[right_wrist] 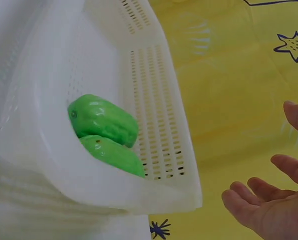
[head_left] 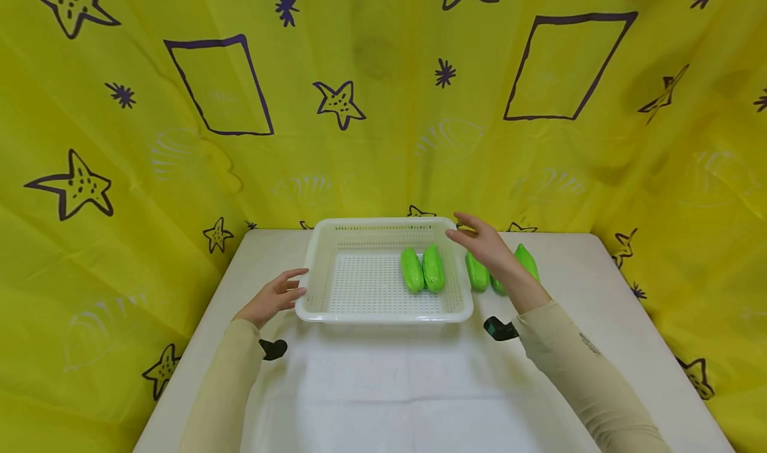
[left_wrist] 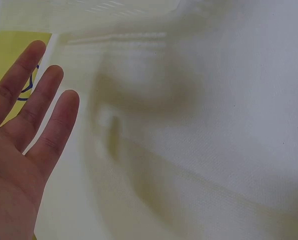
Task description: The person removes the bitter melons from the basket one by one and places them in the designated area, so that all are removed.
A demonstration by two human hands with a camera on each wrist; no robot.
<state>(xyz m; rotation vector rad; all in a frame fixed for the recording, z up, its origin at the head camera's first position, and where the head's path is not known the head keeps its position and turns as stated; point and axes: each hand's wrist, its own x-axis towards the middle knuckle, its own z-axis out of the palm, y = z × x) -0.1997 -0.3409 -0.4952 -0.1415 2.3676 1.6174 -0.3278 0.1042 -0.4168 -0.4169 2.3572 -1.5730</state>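
Observation:
A white plastic basket [head_left: 383, 318] with slotted walls is in the middle of the head view. Two glossy green oblong fruits [head_left: 422, 270] lie side by side in its right half; the right wrist view also shows this green pair [right_wrist: 104, 120]. At the basket's left rim my left hand [head_left: 275, 298] has its fingers extended, the tips at the edge; whether they touch it I cannot tell. My right hand [head_left: 482, 240] is by the back right corner, fingers spread and holding nothing. In the right wrist view, a gap separates the right hand [right_wrist: 273, 200] from the basket.
More green fruits [head_left: 477, 271] lie on the table right of the basket, partly hidden by my right forearm. A white cloth [head_left: 371, 380] covers the table. Behind and at both sides hangs a yellow curtain [head_left: 383, 153] with drawn stars.

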